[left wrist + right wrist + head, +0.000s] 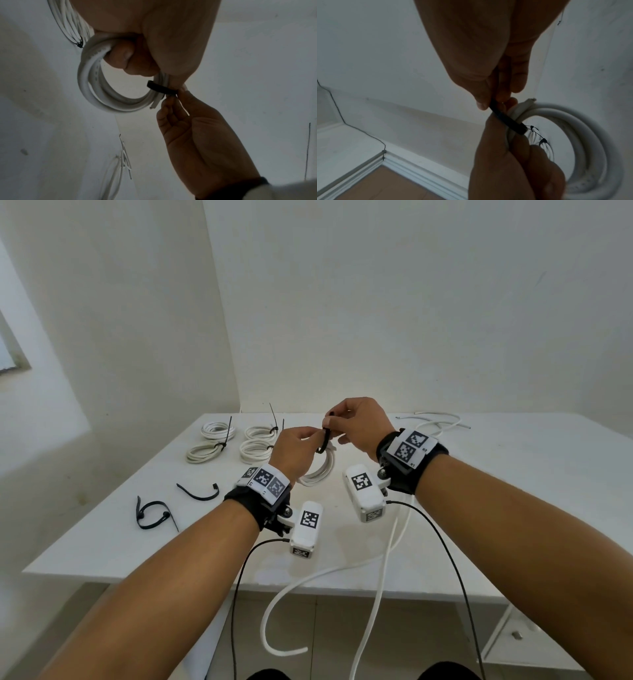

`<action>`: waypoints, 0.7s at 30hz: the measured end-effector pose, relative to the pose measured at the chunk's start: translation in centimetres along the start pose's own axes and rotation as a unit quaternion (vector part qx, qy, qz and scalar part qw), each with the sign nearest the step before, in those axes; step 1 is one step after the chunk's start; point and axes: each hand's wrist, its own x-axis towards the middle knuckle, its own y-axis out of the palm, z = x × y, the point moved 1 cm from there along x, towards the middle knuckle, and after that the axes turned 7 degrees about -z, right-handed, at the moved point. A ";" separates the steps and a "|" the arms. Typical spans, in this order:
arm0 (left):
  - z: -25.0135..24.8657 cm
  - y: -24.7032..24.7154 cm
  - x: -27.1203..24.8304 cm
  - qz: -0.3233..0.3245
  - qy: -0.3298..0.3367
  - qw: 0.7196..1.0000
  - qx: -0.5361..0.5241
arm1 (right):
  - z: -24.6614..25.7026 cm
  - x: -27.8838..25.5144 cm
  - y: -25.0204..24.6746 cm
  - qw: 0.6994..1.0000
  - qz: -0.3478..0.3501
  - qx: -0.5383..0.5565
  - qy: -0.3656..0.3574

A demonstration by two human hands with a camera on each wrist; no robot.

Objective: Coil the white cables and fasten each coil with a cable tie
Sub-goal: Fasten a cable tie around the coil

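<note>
Above the white worktop point(479, 474), the head view shows the left hand point(294, 450) gripping a white cable coil point(320, 470) while the right hand point(359, 422) pinches a black cable tie point(325, 440) looped over it. Four tied coils point(239, 443) lie at the far left, two spare ties point(171, 505) nearer. From the left wrist, its fingers point(125, 56) curl through the coil. From the right wrist, thumb and fingers point(481, 100) clamp the tie's strap.
</note>
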 end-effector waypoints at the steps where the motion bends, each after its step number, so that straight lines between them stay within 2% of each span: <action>1: 0.0 0.0 0.1 -0.012 -0.004 1.000 -0.002 | 0.0 -0.1 0.1 1.000 -0.012 0.021 0.002; 4: 0.2 -0.4 0.7 -0.049 -0.018 0.999 -0.010 | 0.3 -0.5 0.5 0.990 -0.052 0.127 0.031; 6: 0.3 -0.8 0.9 -0.062 -0.028 0.998 -0.016 | 0.4 -0.8 0.5 0.975 -0.052 0.205 0.065; 8: 0.1 -1.0 0.9 -0.066 -0.029 0.997 -0.019 | 0.4 -1.0 0.7 0.971 -0.042 0.224 0.071; 12: -0.3 -1.1 0.7 -0.071 -0.018 0.997 -0.021 | -0.1 -1.3 1.3 0.995 -0.036 0.094 0.003; 15: -0.1 -1.1 0.6 -0.078 -0.008 0.997 -0.003 | -0.4 -1.4 1.5 0.999 -0.026 0.001 -0.033; 18: 0.1 -1.2 0.6 -0.073 0.000 0.997 0.008 | -0.5 -1.4 1.3 0.999 -0.017 -0.028 -0.037; 21: 0.3 -1.1 0.7 -0.063 0.035 0.997 0.032 | -0.4 -1.2 1.1 0.998 -0.021 -0.046 -0.041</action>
